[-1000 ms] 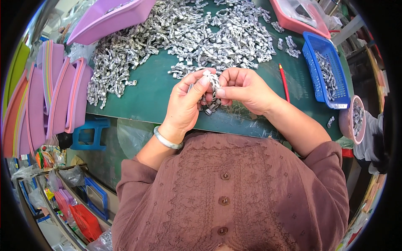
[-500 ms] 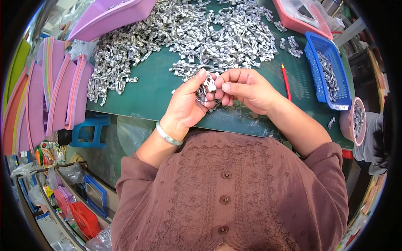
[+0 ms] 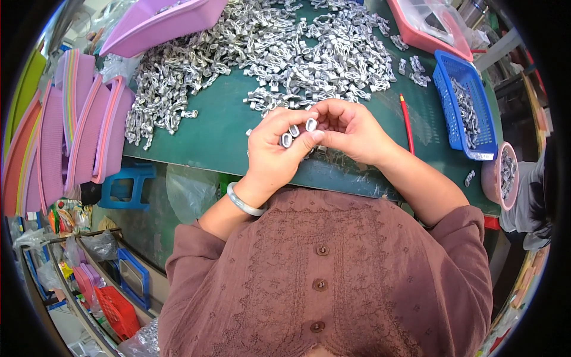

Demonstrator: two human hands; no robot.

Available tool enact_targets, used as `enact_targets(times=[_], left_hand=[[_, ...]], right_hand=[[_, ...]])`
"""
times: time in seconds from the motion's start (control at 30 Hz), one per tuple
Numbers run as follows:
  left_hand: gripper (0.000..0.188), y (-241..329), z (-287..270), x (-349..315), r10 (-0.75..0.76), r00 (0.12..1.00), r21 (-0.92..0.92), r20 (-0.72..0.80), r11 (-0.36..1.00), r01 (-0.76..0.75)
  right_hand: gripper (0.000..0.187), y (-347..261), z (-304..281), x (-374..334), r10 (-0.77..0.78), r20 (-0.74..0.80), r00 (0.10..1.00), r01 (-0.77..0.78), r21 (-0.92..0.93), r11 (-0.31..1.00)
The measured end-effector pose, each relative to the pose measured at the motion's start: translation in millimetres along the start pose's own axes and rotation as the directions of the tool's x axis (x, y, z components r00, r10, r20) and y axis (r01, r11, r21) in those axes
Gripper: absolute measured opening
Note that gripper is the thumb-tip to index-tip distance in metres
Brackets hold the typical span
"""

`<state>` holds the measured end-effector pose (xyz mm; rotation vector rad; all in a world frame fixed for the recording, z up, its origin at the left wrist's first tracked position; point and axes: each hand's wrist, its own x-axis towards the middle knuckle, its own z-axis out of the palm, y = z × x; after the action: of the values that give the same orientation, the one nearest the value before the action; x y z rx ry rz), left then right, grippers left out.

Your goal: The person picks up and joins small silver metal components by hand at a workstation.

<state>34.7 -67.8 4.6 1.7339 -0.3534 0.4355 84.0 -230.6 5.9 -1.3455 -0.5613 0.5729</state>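
My left hand [image 3: 275, 147] is curled around several small silvery metal pieces [image 3: 286, 140], whose oval hollow ends poke out between thumb and fingers. Thumb and fingers of my right hand [image 3: 352, 132] close on another silvery metal piece [image 3: 311, 124], right against my left fingertips. Its oval open end faces up toward me. Both hands are raised over the near edge of the green table [image 3: 226, 119]. Just beyond them spreads a large heap of similar looped metal pieces [image 3: 339, 62].
A red pencil [image 3: 407, 124] lies right of my hands. Farther right stand a blue basket [image 3: 440, 101] and a pink bowl [image 3: 489, 184], both holding metal pieces. A purple bin [image 3: 160, 30] sits at the far left, a pink tray [image 3: 416, 35] at the far right. Purple baskets [image 3: 83, 131] stack leftward.
My left hand has rolled over, from palm up to back up. The pieces in it now show their oval ends. My right hand stays beside it, pinching a piece.
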Motion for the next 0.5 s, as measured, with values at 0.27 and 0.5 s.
enact_targets(times=[0.27,0.5], left_hand=[[0.025,0.6,2.2,-1.5,0.151,0.988,0.154,-0.001,0.977,-0.149],[0.025,5.6,2.7,-1.2,0.154,0.988,0.229,-0.009,0.962,-0.148]], right_hand=[[0.025,4.3,1.9,-0.9,-0.055,0.017,0.998,0.055,-0.027,0.998],[0.025,4.2,1.5,-2.1,-0.054,0.053,0.997,0.057,-0.074,0.996]])
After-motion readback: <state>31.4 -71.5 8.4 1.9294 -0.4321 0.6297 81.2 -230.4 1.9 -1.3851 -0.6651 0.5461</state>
